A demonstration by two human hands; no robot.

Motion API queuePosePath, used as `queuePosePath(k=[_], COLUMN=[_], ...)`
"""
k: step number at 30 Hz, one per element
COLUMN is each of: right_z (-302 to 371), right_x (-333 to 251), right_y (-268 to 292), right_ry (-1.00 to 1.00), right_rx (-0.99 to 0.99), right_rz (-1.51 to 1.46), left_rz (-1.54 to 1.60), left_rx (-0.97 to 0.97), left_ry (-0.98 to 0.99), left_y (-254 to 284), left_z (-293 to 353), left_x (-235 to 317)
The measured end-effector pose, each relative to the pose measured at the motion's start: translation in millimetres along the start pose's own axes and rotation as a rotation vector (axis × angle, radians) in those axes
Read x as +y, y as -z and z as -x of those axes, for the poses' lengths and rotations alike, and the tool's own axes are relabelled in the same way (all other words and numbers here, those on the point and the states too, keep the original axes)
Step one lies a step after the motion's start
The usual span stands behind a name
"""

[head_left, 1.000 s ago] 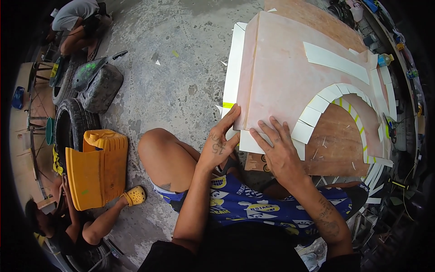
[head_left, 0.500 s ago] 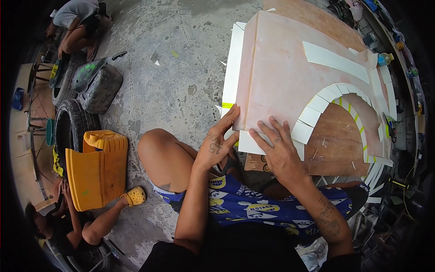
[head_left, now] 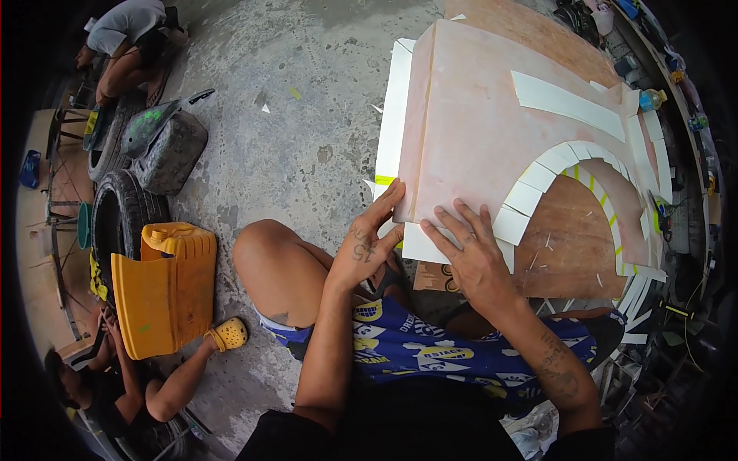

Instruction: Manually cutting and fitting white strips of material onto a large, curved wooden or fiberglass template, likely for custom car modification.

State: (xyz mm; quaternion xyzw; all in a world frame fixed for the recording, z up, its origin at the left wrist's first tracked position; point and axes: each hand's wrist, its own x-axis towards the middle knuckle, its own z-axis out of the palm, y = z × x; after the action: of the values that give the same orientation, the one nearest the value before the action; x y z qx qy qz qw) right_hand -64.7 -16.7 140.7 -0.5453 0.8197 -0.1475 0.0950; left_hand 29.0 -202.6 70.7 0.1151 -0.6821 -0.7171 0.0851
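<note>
A pale pinkish moulded panel (head_left: 477,100) lies in front of me, with a curved arch cut into its near right side. Short white card tabs (head_left: 542,175) line the arch, and a white strip (head_left: 393,111) runs along the left edge with yellow tape at its near end. My left hand (head_left: 364,244) rests at the panel's near left corner, fingers stretched along the side and thumb apart. With fingers spread, my right hand (head_left: 478,261) presses flat on a white card piece (head_left: 419,244) at the near edge. The left fingertips' underside is hidden.
A brown board (head_left: 569,261) lies under the panel, with white scraps on it. Left on the concrete floor are a cut yellow jerrycan (head_left: 173,288), tyres (head_left: 115,207) and a black container (head_left: 175,150). One person (head_left: 127,34) crouches far left; another (head_left: 115,392) sits near left.
Both my hands stay almost where they were, pressed on the panel's near edge. The seated person at the left has shifted their hands slightly.
</note>
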Motion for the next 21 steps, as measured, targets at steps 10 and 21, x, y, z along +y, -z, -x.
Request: queuePosePath(k=[10, 21], right_z=[94.2, 77.5], right_x=[-33.3, 43.3], right_y=[15.3, -29.8], right_ry=[-0.246, -0.569], right_rx=[0.294, 0.428], right_rz=[-0.465, -1.906], left_rz=[-0.095, -0.242], left_rx=[0.016, 0.327], left_ry=[0.012, -0.112], left_y=[-15.6, -59.5], left_z=[2.1, 0.7], left_x=[4.7, -11.2])
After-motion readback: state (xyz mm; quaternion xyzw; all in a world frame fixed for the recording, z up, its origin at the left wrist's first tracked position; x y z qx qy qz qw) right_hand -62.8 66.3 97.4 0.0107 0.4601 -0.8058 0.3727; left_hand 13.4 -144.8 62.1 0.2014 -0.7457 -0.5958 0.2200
